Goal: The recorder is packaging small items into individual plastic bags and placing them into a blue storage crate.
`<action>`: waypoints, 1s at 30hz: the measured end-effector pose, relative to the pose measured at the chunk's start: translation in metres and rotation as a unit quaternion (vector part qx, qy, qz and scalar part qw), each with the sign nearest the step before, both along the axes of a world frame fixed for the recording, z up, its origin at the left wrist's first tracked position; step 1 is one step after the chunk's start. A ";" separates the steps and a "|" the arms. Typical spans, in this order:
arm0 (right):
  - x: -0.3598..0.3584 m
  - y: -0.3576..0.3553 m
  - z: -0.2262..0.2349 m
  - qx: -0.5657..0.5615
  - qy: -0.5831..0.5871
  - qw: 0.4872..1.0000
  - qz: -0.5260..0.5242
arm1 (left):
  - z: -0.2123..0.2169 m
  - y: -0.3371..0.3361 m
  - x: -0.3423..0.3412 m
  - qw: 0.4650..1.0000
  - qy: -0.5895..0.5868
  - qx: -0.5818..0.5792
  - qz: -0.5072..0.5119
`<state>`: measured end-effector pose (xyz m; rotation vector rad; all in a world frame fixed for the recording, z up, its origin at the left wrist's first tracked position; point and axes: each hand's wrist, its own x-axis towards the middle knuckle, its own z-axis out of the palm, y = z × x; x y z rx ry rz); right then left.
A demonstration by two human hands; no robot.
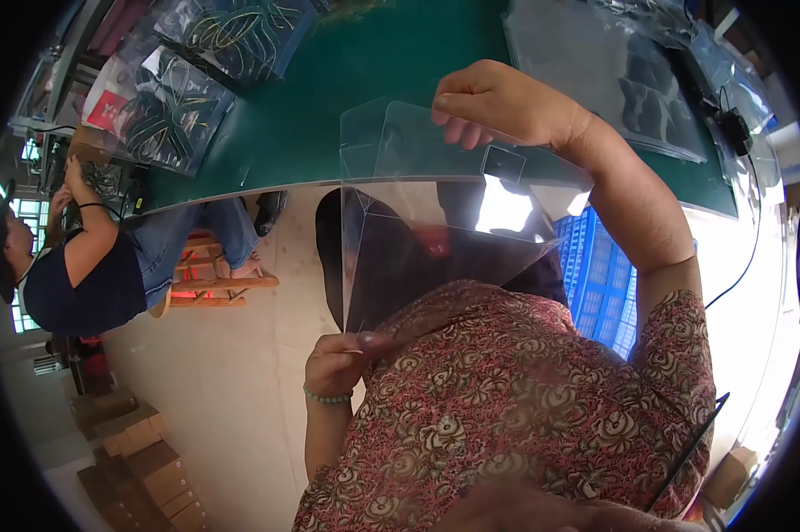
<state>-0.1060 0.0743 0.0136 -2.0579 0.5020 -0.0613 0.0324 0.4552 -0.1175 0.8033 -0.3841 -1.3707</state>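
Note:
A clear plastic box blank point(400, 195) with fold lines and flaps spans from the table edge to my lap, tilted, with bright glare on its right part. My left hand point(333, 363), a green bead bracelet at its wrist, pinches the near left corner of the plastic. Up over the table, my right hand point(484, 106) is bent at the wrist, its fingers curled at the far edge of the same piece. The exact contact of those fingertips is partly hidden.
Bagged cable bundles point(174, 115) lie on the green table point(329, 62) at the left. Flat clear plastic pieces point(595, 80) are stacked at the right. Blue crates point(600, 275) stand below the table. A co-worker point(81, 266) sits at the left near a wooden stool point(214, 284); cartons point(143, 452) are behind.

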 end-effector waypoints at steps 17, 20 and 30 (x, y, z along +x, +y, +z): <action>0.010 -0.007 0.033 0.046 0.052 0.994 0.084 | 0.031 -0.150 0.008 0.940 -0.247 -0.220 0.085; 0.009 0.006 0.019 -0.036 -0.017 0.999 0.008 | 0.022 -0.164 -0.012 0.894 -0.343 -0.203 0.205; 0.025 0.061 -0.006 -0.329 -0.168 0.913 -0.174 | 0.080 -0.192 -0.038 0.923 -0.308 -0.186 0.141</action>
